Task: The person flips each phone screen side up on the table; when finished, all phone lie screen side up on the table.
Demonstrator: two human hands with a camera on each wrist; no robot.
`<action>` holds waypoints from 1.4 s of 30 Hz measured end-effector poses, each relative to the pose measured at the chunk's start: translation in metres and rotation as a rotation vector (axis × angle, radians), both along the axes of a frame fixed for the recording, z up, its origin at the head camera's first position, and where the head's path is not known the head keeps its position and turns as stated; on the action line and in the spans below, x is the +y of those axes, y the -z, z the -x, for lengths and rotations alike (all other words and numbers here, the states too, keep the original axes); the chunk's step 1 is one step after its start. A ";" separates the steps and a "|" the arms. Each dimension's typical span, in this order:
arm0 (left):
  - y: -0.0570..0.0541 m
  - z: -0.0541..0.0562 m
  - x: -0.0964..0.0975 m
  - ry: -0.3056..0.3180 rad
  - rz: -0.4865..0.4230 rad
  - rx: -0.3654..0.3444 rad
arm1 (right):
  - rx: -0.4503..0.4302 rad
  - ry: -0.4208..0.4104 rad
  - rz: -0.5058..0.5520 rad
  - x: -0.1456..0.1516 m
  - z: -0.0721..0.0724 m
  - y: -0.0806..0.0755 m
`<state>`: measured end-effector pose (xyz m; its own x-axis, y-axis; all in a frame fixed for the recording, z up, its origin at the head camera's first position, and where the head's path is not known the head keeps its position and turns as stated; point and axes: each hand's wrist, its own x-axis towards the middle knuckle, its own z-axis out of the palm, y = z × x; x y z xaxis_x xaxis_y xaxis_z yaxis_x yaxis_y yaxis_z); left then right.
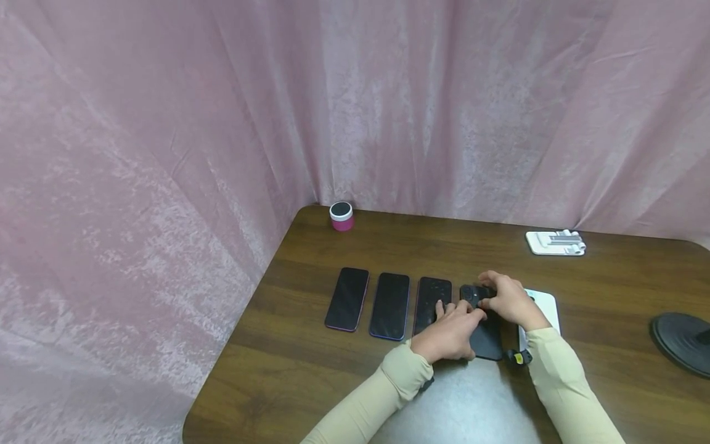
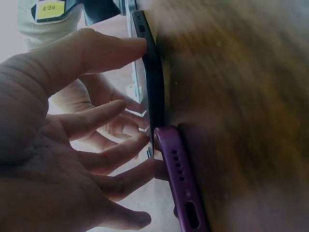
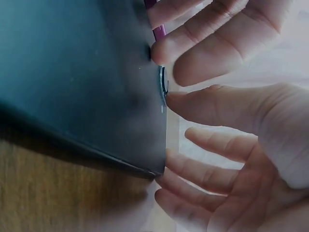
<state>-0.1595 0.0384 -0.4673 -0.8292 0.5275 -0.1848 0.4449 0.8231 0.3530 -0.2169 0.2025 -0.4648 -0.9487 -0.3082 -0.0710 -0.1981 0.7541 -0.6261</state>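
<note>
A black phone (image 1: 485, 338) lies on the table with its camera side up. My left hand (image 1: 450, 330) spreads over its left side; in the left wrist view the thumb (image 2: 130, 48) rests at the end with the charging port. The other fingers reach toward the long edge beside a purple-edged phone (image 2: 186, 193). At the camera end is my right hand (image 1: 509, 301), its thumb (image 3: 193, 106) right at the lens and the other fingers around the corner. The purple-edged phone shows its dark face, partly under the left fingers.
Further left lie two phones, one dark (image 1: 347, 299) and one blue-edged (image 1: 390, 306). A white phone (image 1: 546, 305) sits under the right wrist. Toward the back are a pink jar (image 1: 342, 217) and a folded white stand (image 1: 556, 242). A round black base (image 1: 679, 342) stands far right.
</note>
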 end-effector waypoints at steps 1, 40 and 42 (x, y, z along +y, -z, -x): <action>0.000 0.000 0.000 0.002 0.008 0.004 | -0.001 0.008 -0.004 0.000 0.000 0.000; -0.003 0.000 0.002 0.058 0.090 0.080 | 0.004 0.028 0.012 -0.002 0.001 0.002; -0.004 -0.001 0.002 0.065 0.092 0.085 | -0.003 0.036 0.023 -0.002 0.000 0.001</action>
<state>-0.1588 0.0404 -0.4633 -0.8085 0.5648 -0.1654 0.5237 0.8187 0.2355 -0.2168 0.2007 -0.4662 -0.9590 -0.2755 -0.0673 -0.1691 0.7460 -0.6441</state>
